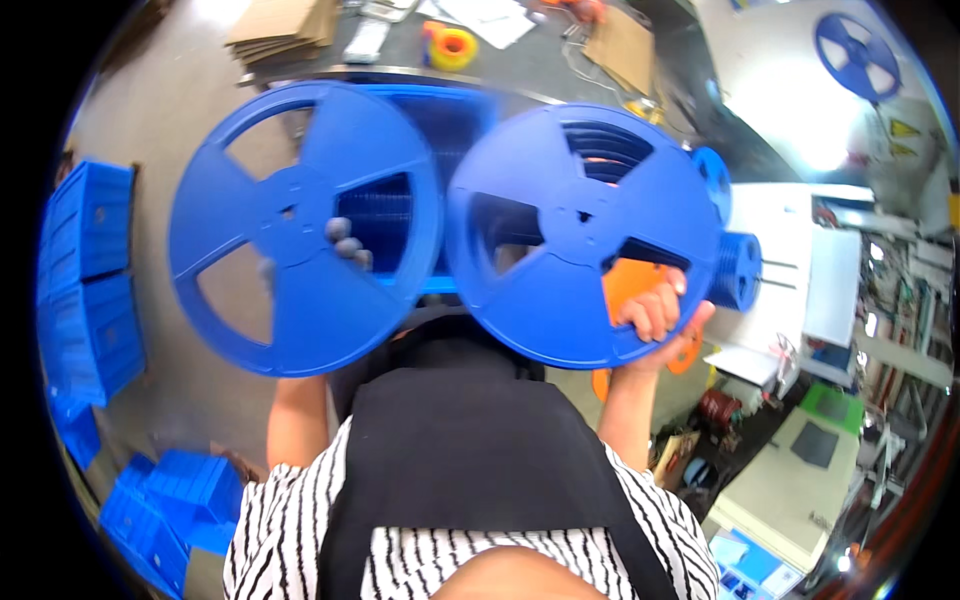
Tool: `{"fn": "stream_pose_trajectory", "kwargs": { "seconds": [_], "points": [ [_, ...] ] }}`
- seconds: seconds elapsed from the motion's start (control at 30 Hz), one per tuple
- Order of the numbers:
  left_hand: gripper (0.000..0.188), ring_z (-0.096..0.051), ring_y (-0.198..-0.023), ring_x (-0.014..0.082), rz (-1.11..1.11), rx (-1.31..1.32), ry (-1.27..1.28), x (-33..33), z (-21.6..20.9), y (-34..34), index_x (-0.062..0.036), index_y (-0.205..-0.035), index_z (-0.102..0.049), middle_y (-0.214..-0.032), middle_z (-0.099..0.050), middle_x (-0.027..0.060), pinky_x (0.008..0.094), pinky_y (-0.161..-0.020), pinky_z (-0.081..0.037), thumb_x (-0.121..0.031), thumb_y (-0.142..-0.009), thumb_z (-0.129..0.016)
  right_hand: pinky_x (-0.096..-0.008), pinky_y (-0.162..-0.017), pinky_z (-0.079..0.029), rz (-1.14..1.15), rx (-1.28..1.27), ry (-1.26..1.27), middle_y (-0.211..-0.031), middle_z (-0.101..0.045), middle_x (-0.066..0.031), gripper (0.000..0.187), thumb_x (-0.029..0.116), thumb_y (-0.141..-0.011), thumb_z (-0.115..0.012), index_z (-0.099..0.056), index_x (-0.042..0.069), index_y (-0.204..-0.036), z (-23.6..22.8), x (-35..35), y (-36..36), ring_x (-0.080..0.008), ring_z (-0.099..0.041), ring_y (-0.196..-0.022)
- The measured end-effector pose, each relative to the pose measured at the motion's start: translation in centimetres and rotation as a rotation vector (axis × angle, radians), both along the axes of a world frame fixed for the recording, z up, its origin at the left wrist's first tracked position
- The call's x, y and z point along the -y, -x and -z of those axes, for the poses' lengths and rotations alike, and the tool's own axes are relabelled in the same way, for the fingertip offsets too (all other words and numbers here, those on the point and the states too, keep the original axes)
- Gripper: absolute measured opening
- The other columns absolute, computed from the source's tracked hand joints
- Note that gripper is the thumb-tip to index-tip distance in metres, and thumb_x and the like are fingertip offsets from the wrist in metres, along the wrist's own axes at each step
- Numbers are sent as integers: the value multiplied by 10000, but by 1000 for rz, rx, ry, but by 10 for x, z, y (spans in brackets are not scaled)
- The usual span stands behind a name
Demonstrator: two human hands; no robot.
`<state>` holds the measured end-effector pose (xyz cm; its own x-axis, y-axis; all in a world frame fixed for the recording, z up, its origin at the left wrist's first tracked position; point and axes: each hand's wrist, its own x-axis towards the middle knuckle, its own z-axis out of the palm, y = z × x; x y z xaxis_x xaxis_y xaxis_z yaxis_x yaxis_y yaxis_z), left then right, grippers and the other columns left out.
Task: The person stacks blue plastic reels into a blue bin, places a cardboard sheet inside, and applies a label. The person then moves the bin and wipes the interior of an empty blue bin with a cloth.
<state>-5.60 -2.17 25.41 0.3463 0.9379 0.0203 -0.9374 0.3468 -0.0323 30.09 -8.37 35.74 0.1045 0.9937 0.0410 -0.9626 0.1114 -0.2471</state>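
Two blue plastic reels are held up side by side in front of me. The left reel [340, 310] hides most of my left hand [347, 243], whose grey-covered fingertips curl through an opening beside the hub. My right hand [655, 312] grips the lower right rim of the right reel [585, 320], with fingers passing through one of its windows. Behind the reels stands a blue crate [462, 110] with several dark, stacked discs in it. Part of an orange reel [628, 278] shows behind the right reel.
A grey workbench [400, 50] runs along the far side, with flat cardboard [285, 30] and tape rolls [450, 48]. Blue bins [100, 290] are stacked at the left. More blue reels [738, 272] sit on a white machine at the right.
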Motion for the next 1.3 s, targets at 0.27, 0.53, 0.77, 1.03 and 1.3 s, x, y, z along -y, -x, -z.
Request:
{"fn": "stream_pose_trajectory", "kwargs": {
  "seconds": [0.27, 0.53, 0.77, 1.03, 1.3],
  "points": [
    [632, -528, -1157, 291, -29, -170, 14, -2, -12, 7, 10, -1331, -412, -1255, -519, 182, 403, -1059, -416, -392, -892, -625, -236, -485, -302, 50, 20, 10, -588, -341, 40, 369, 385, -927, -603, -394, 88, -988, 5, 7, -2, -71, -354, -474],
    [401, -568, -1035, 195, 150, -635, 220, 2, -27, -38, -25, -1247, -508, -1098, -598, 101, 322, -930, -476, -218, -913, -616, -235, -475, -322, -54, 344, -42, -598, -357, 35, 458, 487, -925, -563, -408, 68, -1027, 0, -11, 19, -77, -370, -489],
    [482, -529, -1093, 160, 240, -980, -422, 15, -11, -102, -75, -1368, -426, -1221, -546, 62, 330, -926, -454, -179, -930, -596, -290, -674, -485, -416, 1045, 258, -873, -609, -70, 583, 281, -759, -794, -490, 12, -1177, 6, -13, 111, -150, -587, -752],
    [552, -583, -1119, 229, 359, -550, 176, 11, -22, -76, -52, -1351, -435, -1231, -585, 110, 385, -950, -500, -220, -872, -653, -381, -855, -519, -373, 927, 413, -1030, -667, -166, 392, 107, -811, -701, -532, -27, -1138, -7, -19, 90, -256, -658, -949],
    [668, -478, -1261, 292, 269, 157, 204, 9, 1, -45, -73, -1322, -497, -1294, -534, 133, 475, -1132, -324, -321, -767, -775, -379, -827, -547, 36, 787, 681, -1154, -614, -219, 409, 171, -948, -555, -443, -4, -1301, 17, -3, 60, -288, -657, -957]
  ]
}}
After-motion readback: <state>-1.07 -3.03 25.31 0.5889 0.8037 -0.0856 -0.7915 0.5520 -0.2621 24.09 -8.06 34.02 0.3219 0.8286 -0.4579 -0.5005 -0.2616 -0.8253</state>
